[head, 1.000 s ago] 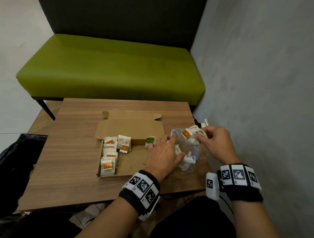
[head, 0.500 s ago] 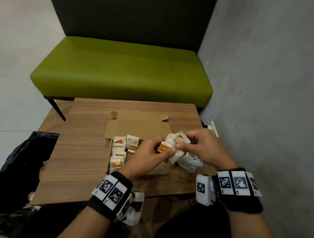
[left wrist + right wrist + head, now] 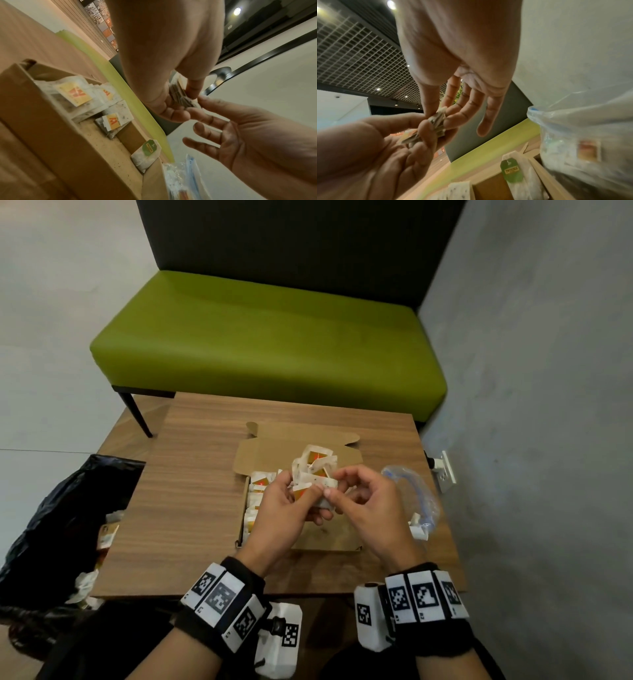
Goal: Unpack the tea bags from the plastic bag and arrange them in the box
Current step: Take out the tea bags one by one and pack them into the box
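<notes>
Both hands hold a loose bunch of white tea bags (image 3: 317, 465) with red-orange tags above the open cardboard box (image 3: 342, 539). My left hand (image 3: 313, 501) grips the bunch from below, seen as a stack (image 3: 181, 97) between thumb and fingers. My right hand (image 3: 334, 484) pinches the bunch's top (image 3: 439, 115) with thumb and forefinger, its other fingers spread. Several tea bags (image 3: 258, 484) lie along the box's left side. One green-tagged bag (image 3: 148, 151) leans at the far wall. The clear plastic bag (image 3: 416, 494) lies on the table right of the box, with tea bags inside.
The box sits on a small wooden table (image 3: 198, 508). A green bench (image 3: 267, 344) stands behind it. A black rubbish bag (image 3: 68, 518) is at the left edge. The grey wall carries a socket (image 3: 445, 474) close on the right.
A second ago both hands were at the plastic bag on the right. They lifted a bunch of tea bags out and moved it left over the box. The plastic bag stayed on the table.
</notes>
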A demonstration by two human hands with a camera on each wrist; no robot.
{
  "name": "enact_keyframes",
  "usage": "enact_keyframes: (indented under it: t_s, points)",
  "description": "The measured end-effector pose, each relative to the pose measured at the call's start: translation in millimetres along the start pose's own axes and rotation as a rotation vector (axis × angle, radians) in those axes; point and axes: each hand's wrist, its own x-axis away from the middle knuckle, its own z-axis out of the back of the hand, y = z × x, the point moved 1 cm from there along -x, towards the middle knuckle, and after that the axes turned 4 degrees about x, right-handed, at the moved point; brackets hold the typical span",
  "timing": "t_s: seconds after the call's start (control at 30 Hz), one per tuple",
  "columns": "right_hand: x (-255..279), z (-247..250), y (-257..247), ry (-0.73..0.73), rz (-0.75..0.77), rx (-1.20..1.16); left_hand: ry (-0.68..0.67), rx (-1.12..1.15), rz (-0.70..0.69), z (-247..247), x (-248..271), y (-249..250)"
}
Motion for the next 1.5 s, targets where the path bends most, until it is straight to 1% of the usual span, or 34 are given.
enact_keyframes:
  t_s: [0.1,0.23,0.37,0.5,0.67,0.8,0.9,1.0,1.1,1.17,1.23,1.33,1.4,1.5]
  points:
    - [-3,-3,0,-0.033,0.000,0.058,-0.006,0.019,-0.013,5,1,-2]
    - [-9,-1,3,-0.011,-0.031,0.162,-0.017,0.042,-0.010,8,3,-3]
    - [-10,-1,3,-0.032,-0.073,0.209,-0.003,0.025,-0.007,10,4,-4]
    - [-13,-2,-1,-0.100,-0.018,0.304,0.020,0.013,-0.005,10,4,-7]
    - [-16,0,-3,-0.144,0.039,0.448,0.005,0.036,0.051,11,8,-4]
    - [-13,-4,-4,-0.100,0.085,0.529,0.109,0.064,0.059,8,5,-8]
    - [-11,-9,-5,-0.067,0.084,0.467,0.169,0.112,0.055,7,2,-11]
    - [-9,-9,-2,-0.018,0.032,0.401,0.189,0.150,0.058,7,3,-7]
    - [-7,-8,5,-0.010,-0.035,0.343,0.227,0.122,0.042,9,2,-5]
    - [-4,-8,7,-0.016,-0.104,0.197,0.250,0.104,0.022,11,1,-5]
    - [-1,-7,7,-0.005,-0.158,-0.004,0.273,0.103,-0.003,12,0,-6]
    - [2,-7,8,0.029,-0.169,-0.217,0.312,0.116,-0.036,16,-1,-6]
    - [4,-9,10,0.046,-0.166,-0.285,0.300,0.146,-0.049,19,0,-4]
    - [5,-13,13,0.077,-0.169,-0.345,0.223,0.156,-0.069,21,2,-1]
